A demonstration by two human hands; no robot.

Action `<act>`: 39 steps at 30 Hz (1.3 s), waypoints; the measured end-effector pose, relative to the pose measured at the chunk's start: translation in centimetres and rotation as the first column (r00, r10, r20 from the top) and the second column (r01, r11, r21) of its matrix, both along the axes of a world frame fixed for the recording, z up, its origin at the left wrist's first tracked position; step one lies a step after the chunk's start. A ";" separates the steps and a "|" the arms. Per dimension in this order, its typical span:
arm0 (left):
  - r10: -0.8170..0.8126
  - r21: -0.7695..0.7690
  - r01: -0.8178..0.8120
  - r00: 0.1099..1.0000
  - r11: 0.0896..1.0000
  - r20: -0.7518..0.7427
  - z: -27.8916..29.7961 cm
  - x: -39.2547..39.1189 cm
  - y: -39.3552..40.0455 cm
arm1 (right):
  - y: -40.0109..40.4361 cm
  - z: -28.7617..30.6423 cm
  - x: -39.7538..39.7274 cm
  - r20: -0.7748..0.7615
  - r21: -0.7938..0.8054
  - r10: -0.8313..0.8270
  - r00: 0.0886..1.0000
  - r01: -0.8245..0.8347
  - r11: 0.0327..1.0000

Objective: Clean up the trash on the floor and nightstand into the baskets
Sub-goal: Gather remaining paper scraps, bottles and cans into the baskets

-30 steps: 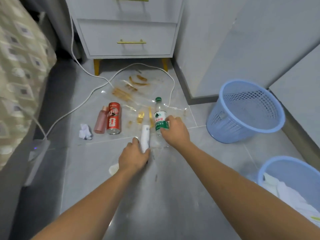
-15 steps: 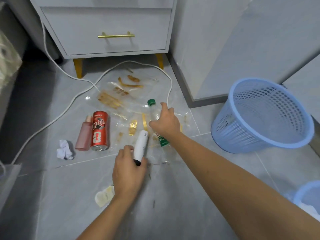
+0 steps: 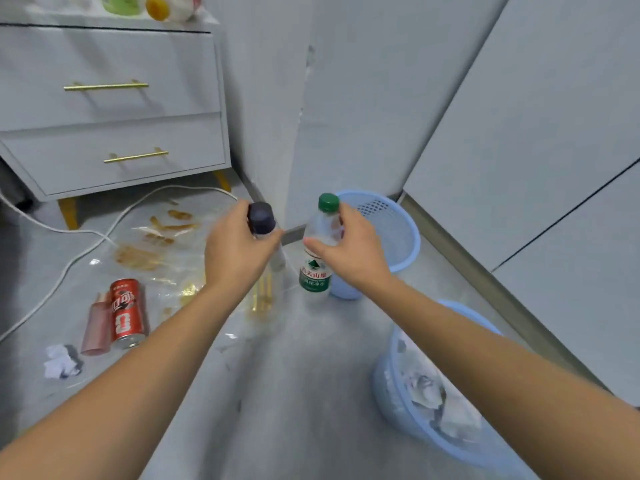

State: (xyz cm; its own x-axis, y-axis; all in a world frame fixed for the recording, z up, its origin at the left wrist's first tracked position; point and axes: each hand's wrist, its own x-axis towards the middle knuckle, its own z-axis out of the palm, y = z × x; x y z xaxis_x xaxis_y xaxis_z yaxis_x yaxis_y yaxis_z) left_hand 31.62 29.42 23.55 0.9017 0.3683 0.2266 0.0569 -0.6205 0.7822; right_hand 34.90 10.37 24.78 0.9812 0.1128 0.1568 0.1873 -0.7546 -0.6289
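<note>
- Mid-frame, the left hand (image 3: 239, 251) grips a white bottle with a dark cap (image 3: 261, 220); the right hand (image 3: 349, 247) grips a clear water bottle (image 3: 317, 258) with a green cap and label.
- Two blue baskets: one (image 3: 398, 230) behind the right hand, one (image 3: 426, 403) at lower right holding crumpled paper.
- Lower left floor: one red can (image 3: 126, 313), one pink bottle (image 3: 97, 327), one paper wad (image 3: 60, 362), beside clear wrappers (image 3: 156, 251) and a white cable (image 3: 86, 247).

**Materials and finishes, bedroom floor**

Floor (image 3: 277, 393): grey tile, smooth, slight sheen. Water bottle (image 3: 317, 251), centre frame: clear glossy plastic, green cap, printed label. Can (image 3: 126, 313), lower left: shiny red metal. Pink bottle (image 3: 95, 327) beside it: matt plastic. Crumpled paper (image 3: 60, 362): white, rough. Clear wrappers (image 3: 159, 251): glossy film. Baskets (image 3: 398, 233), right: blue perforated plastic. Nightstand (image 3: 114, 133), upper left: matt grey, brass-look metal handles.
</note>
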 end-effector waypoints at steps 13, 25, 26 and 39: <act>-0.337 0.110 0.350 0.934 0.930 -0.115 1.1 12.4 -13.0 | -12.3 1.1 9.0 0.011 0.158 -0.234 0.972 0.229 0.960; -0.388 0.320 0.524 0.829 0.789 -0.403 -7.2 17.0 -15.4 | -13.2 -6.6 11.9 -0.084 -0.320 -0.089 0.993 0.058 0.946; -0.393 0.330 0.522 0.836 0.787 -0.384 -6.3 16.6 -14.8 | -12.9 -6.0 11.4 -0.041 -0.332 -0.075 0.996 0.057 0.941; -0.346 0.395 0.485 0.861 0.781 -0.373 6.2 1.0 8.1 | 5.5 0.0 -2.3 -0.020 -0.184 0.210 0.977 -0.210 0.960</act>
